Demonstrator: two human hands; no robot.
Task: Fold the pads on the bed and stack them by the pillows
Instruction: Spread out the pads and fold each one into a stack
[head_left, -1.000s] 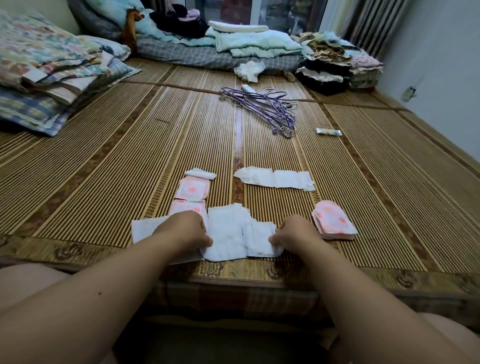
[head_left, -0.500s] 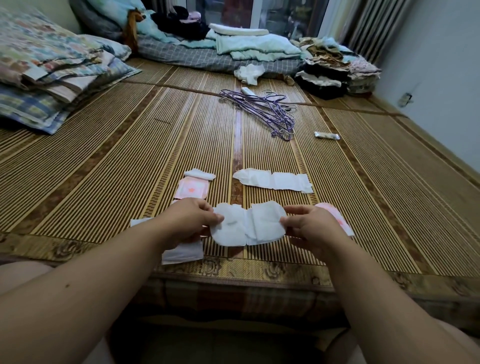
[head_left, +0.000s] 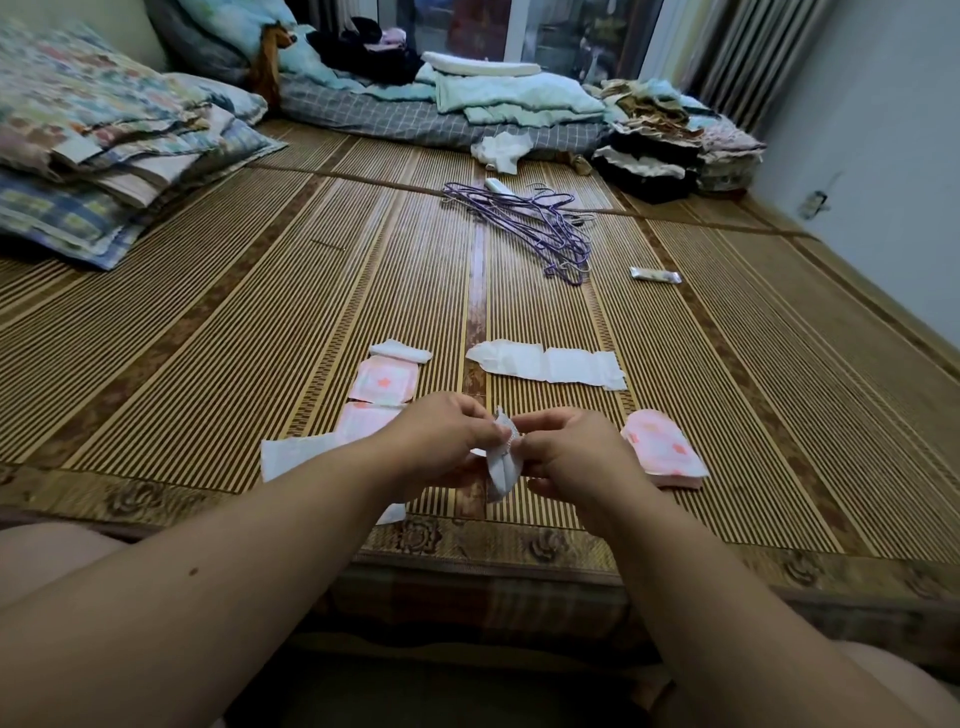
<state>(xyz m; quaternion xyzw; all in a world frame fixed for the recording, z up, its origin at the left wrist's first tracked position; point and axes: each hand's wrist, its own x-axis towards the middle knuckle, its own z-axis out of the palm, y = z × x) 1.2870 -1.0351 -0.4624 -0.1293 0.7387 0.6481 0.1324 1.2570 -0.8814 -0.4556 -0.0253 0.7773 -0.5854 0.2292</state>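
Observation:
My left hand and my right hand meet just above the mat's near edge, both pinching one white pad that is folded double and hangs down between them. An unfolded white pad lies flat just beyond. To the left lie a pink-wrapped pad strip and a white sheet, partly under my left forearm. A folded pink pad stack rests right of my right hand. The pillows are piled at the far left.
The bed carries a bamboo mat. Purple hangers and a small wrapped tube lie mid-bed. Folded blankets and clothes piles line the far side. A wall runs along the right.
The white pad was lifted off the mat stretched between both hands; my hands have since come together, folding it in half.

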